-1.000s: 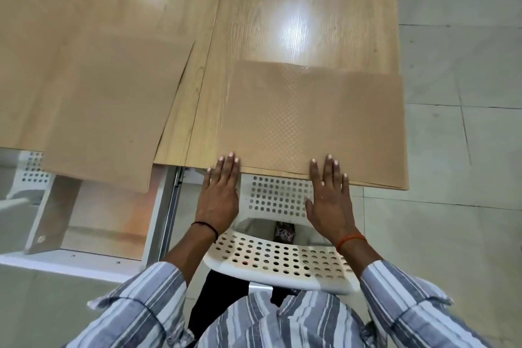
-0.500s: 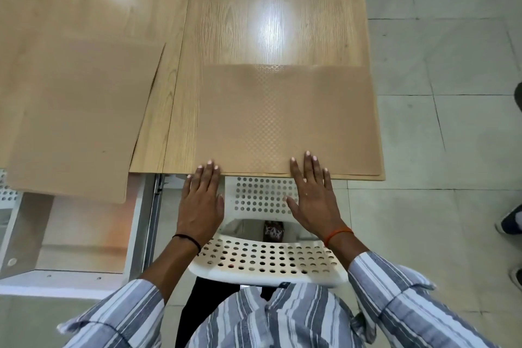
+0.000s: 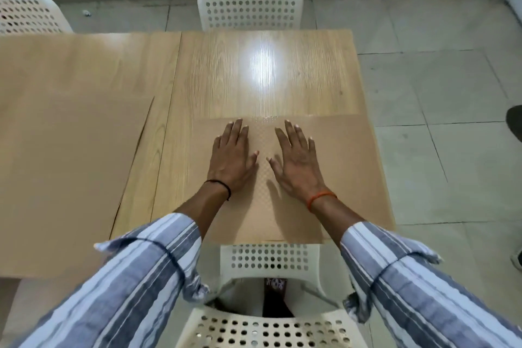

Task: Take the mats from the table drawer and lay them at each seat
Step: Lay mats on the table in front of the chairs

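A tan, dimpled mat (image 3: 350, 172) lies flat on the near right part of the wooden table (image 3: 254, 76), its near edge along the table's front edge. My left hand (image 3: 233, 157) and my right hand (image 3: 296, 159) both rest palm-down on the mat's middle, fingers straight and spread, a little apart from each other. A second, larger tan mat (image 3: 65, 178) lies on the table's left half, and its near edge overhangs the front of the table.
A white perforated chair (image 3: 268, 260) stands tucked in right below me. Another white chair (image 3: 250, 7) faces it across the table, and a third (image 3: 28, 13) is at the far left. Grey tiled floor (image 3: 440, 93) lies to the right.
Both hands slid forward from the mat's near edge to its middle. The mat now lies square with the table's edge. My view rose, showing the far chairs.
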